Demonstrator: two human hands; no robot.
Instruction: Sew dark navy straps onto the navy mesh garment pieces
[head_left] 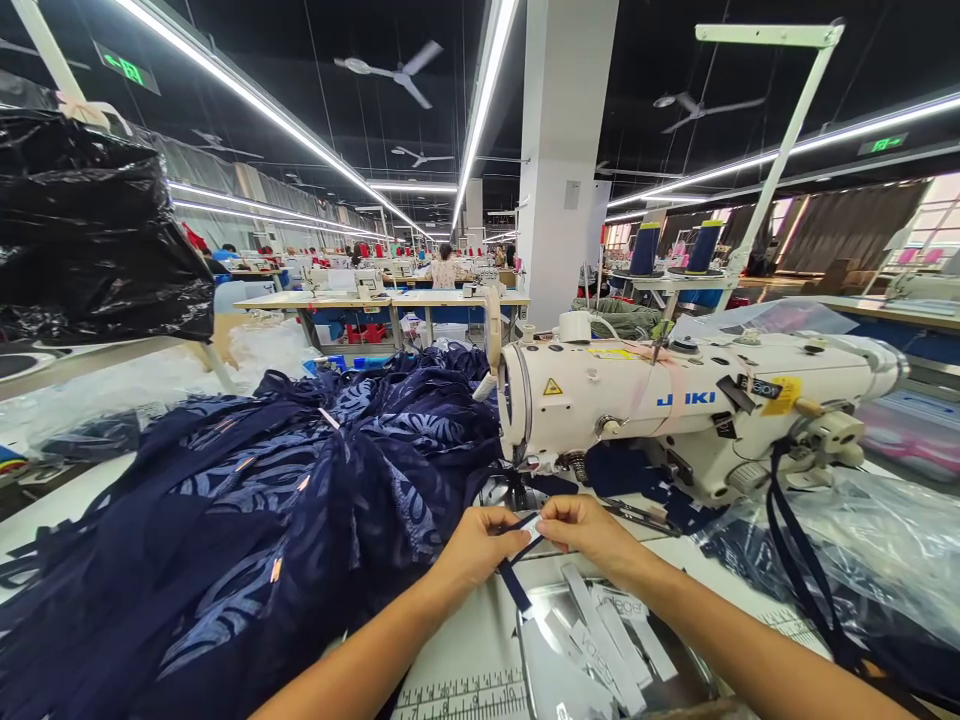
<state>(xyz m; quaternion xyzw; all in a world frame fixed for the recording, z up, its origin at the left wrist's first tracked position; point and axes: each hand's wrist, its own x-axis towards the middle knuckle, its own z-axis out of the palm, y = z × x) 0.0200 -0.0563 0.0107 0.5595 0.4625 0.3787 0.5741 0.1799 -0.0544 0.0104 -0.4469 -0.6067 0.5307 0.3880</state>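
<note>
My left hand (pixel 480 545) and my right hand (pixel 581 530) meet in front of the white sewing machine (pixel 675 400), just short of its needle. Both pinch a narrow navy strap (pixel 516 585) together with a small white label (pixel 529 527) between the fingertips. The strap hangs down from my fingers toward the table. A big heap of navy patterned lace fabric (pixel 285 500) lies to the left, touching my left forearm.
Loose white labels (pixel 600 630) lie on the table under my wrists, with a ruler strip (pixel 457 695) at the front edge. Clear plastic bags (pixel 877 540) and a navy strap sit right. Black plastic (pixel 82 230) hangs upper left. Other workstations and people stand far behind.
</note>
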